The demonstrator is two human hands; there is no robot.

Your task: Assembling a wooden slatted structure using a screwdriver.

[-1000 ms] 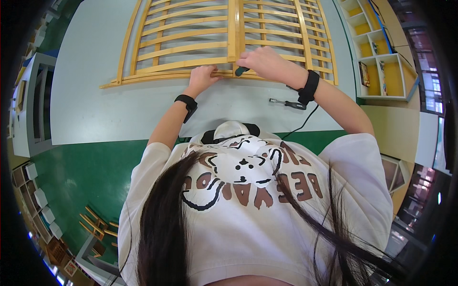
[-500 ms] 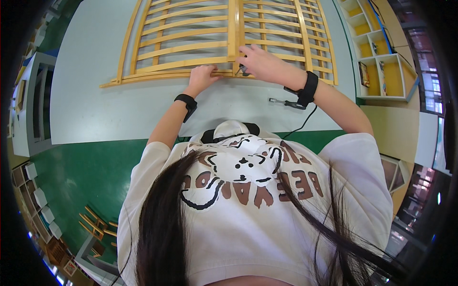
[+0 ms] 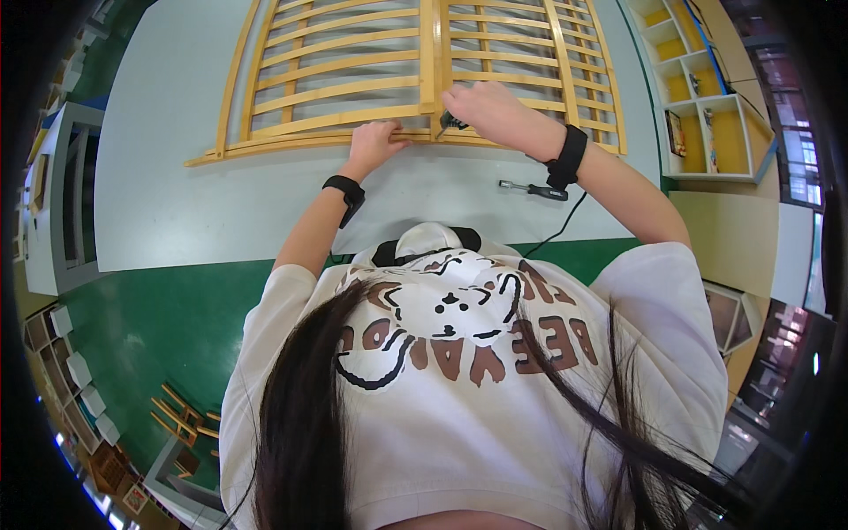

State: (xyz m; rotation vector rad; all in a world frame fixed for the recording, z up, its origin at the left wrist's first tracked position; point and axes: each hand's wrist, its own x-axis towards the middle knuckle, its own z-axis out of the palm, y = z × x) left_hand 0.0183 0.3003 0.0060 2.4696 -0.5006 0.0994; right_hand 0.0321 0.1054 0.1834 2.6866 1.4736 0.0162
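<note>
Slatted wooden panel (image 3: 427, 53) lying on the pale tabletop (image 3: 177, 203), top centre of the view, with 2 hands at its near edge. The left hand (image 3: 378, 144) rests on the front rail (image 3: 291, 141), left of the centre post (image 3: 428, 88); its fingers bend over the wood, but whether this grip closes around the rail one cannot tell. The right hand (image 3: 495, 110) has its grip closed on a dark-handled screwdriver (image 3: 454, 121), whose thin shaft slants down to the rail near the foot of the post; contact at the tip is too small to tell. A 2nd hand tool (image 3: 541, 191), black-handled with a metal shaft, lies below and to the right, apart from both hands.

Good practice, as judged from this posture: the left hand presses the rail firmly so the joint stays aligned; the right hand keeps the shaft in line with the fastening point, seats the tip fully, and turns with even pressure, since a tilted tip could slip and scar the wood.
</note>
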